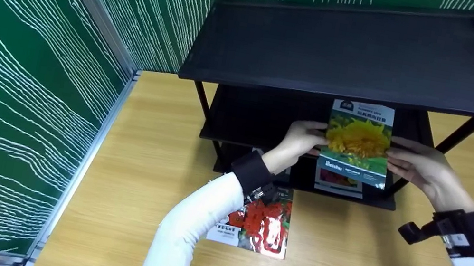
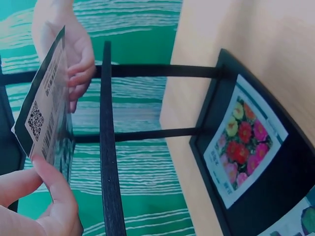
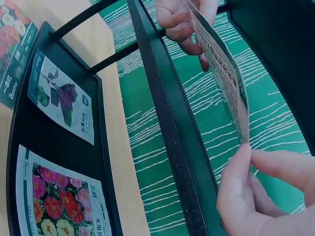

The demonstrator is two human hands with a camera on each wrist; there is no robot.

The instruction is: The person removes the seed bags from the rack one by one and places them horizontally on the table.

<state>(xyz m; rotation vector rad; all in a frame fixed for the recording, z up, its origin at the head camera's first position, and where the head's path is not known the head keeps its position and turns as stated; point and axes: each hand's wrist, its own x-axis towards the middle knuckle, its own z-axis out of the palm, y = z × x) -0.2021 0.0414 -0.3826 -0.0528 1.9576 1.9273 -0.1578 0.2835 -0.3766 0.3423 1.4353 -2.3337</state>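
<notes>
A seed packet with a yellow flower [image 1: 357,141] is held upright between both hands, in front of the opening under the black rack's top shelf [image 1: 356,52]. My left hand [image 1: 298,141] pinches its left edge and my right hand [image 1: 421,168] pinches its right edge. The packet's back, with a QR code, faces the left wrist camera. On the bottom shelf [image 3: 29,132] lie a packet of pink, red and yellow flowers [image 3: 61,201] and a packet with a dark purple plant [image 3: 64,96]. The middle shelf [image 1: 253,119] lies behind the hands.
A red-flower seed packet [image 1: 262,224] lies on the wooden table [image 1: 127,182] before the rack, partly covered by the left forearm. Thin black posts [image 1: 460,134] hold up the shelves. Green panels with white streaks [image 1: 8,90] enclose the table.
</notes>
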